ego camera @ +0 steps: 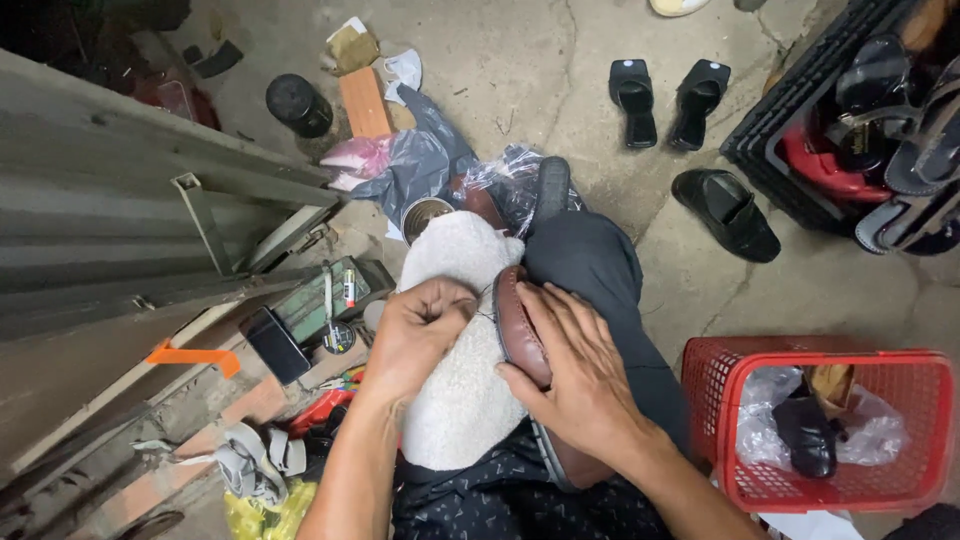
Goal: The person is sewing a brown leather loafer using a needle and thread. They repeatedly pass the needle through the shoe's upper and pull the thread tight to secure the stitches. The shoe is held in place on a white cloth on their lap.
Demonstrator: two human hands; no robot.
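A brown leather shoe (512, 325) lies on its side across my lap, resting on a white fleecy cloth (460, 400) spread over my dark trousers. My right hand (575, 375) is clamped over the shoe's upper, fingers spread along its edge. My left hand (420, 335) sits just left of the shoe on the cloth, fingers pinched together as if around something thin; what it pinches is too small to make out. A thin thread seems to run between that hand and the shoe.
A red plastic basket (720, 400) with a black shoe in plastic stands at my right. Black sandals (665, 100) and a black shoe (728, 213) lie on the concrete floor. A black crate (790, 130) of footwear is at the far right. Tools, a phone (277, 345) and a tin (425, 215) crowd the left.
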